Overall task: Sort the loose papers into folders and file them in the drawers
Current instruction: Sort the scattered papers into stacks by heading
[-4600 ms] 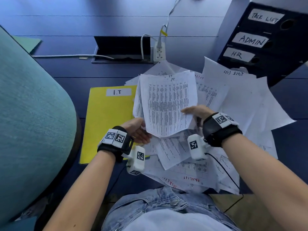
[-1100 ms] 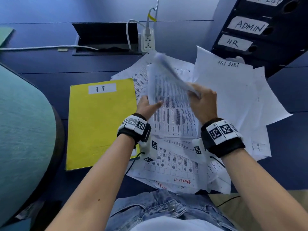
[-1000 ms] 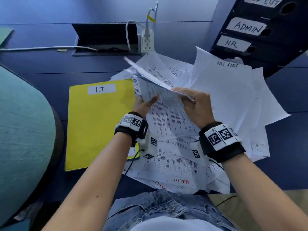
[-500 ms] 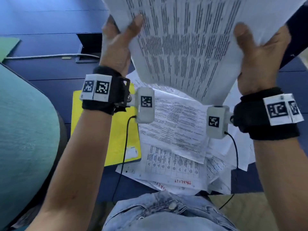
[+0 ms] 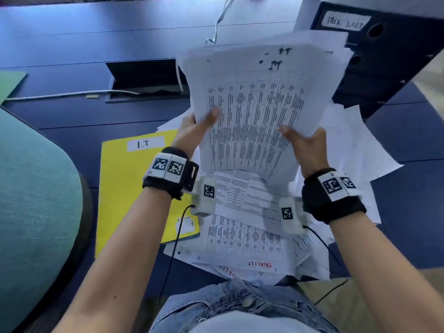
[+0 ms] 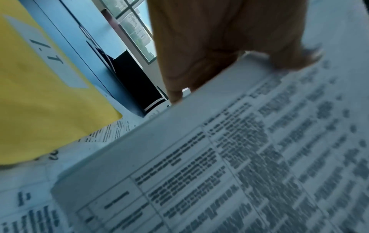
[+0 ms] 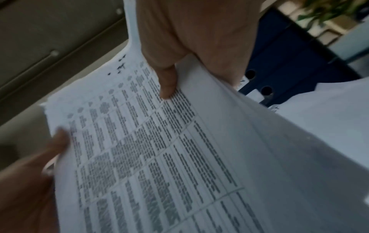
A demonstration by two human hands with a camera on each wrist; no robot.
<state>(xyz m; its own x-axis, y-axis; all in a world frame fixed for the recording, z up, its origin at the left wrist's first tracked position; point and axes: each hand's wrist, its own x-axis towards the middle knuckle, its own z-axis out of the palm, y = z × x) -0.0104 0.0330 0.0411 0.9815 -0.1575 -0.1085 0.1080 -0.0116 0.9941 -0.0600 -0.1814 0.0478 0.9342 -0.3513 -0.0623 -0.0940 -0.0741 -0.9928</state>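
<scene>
A stack of printed sheets (image 5: 254, 111) marked "IT" at the top is held up above the desk. My left hand (image 5: 199, 123) grips its left edge, thumb on the front, and my right hand (image 5: 305, 143) grips its right edge the same way. The left wrist view shows the left hand (image 6: 219, 47) at the stack's (image 6: 239, 157) edge; the right wrist view has the right thumb (image 7: 167, 82) pressed on the top sheet (image 7: 159, 149). A yellow folder (image 5: 129, 188) labelled "I.T" lies closed on the desk to the left. Loose papers (image 5: 245, 236) are piled under my hands.
Dark blue binders (image 5: 384, 56), one labelled "TASK LIST", stand at the back right. A teal chair back (image 5: 33, 212) fills the left. A desk cable hatch (image 5: 144, 80) and white cable (image 5: 60, 94) lie behind. A green folder corner (image 5: 9, 82) shows far left.
Both hands gathered the IT sheets off the pile, raised them close to the camera, and have since lowered them a little and away, still gripping both edges.
</scene>
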